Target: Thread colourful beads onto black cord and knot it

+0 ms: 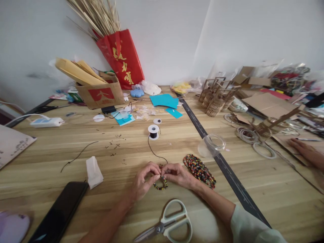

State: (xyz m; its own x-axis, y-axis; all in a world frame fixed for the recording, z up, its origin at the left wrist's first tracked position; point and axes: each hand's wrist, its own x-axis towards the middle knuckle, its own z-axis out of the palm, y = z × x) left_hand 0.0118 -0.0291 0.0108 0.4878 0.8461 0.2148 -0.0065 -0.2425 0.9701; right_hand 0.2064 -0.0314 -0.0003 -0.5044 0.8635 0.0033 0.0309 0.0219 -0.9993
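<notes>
A small loop of colourful beads (161,187) hangs between my two hands, low over the wooden table. My left hand (146,177) pinches it from the left, thumb against forefinger. From the right, my right hand (178,174) pinches at the same spot; the fingertips nearly meet and hide what is between them. Black cord (157,155) runs from there up to a white spool (153,131). Just right of my right hand lies a coiled heap of bead strands (199,170). Scissors with pale handles (167,222) rest below my hands, blades pointing left.
A black phone (60,211) and folded tissue (94,172) lie to the left, beside a loose cord (78,156). A clear plastic container (212,145) stands right of the spool. Small bamboo baskets (215,98) sit farther back. Another person's hand (307,152) rests at the right edge.
</notes>
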